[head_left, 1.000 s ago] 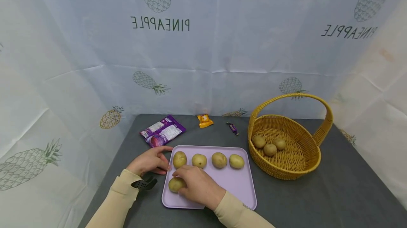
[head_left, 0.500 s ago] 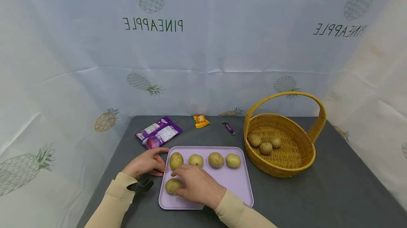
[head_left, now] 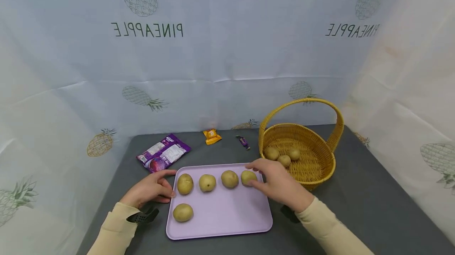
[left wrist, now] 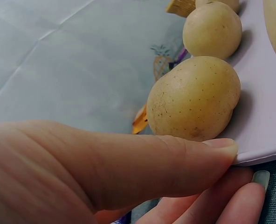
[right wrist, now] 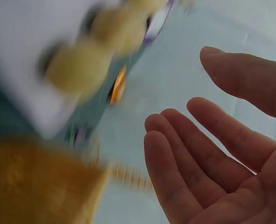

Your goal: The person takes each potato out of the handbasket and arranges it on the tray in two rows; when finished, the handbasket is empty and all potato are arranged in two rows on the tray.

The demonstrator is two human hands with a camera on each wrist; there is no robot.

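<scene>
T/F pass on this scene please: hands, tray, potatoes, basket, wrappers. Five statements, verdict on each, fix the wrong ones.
1. Five potatoes lie on the tray. True.
2. The basket contains no potatoes. False: three potatoes are in it.
3. The left hand touches the tray at its left side. True.
4. The right hand is at the tray's near left corner. False: it is at the far right corner.
5. The orange wrapper lies between the large purple packet and the small purple wrapper. True.
</scene>
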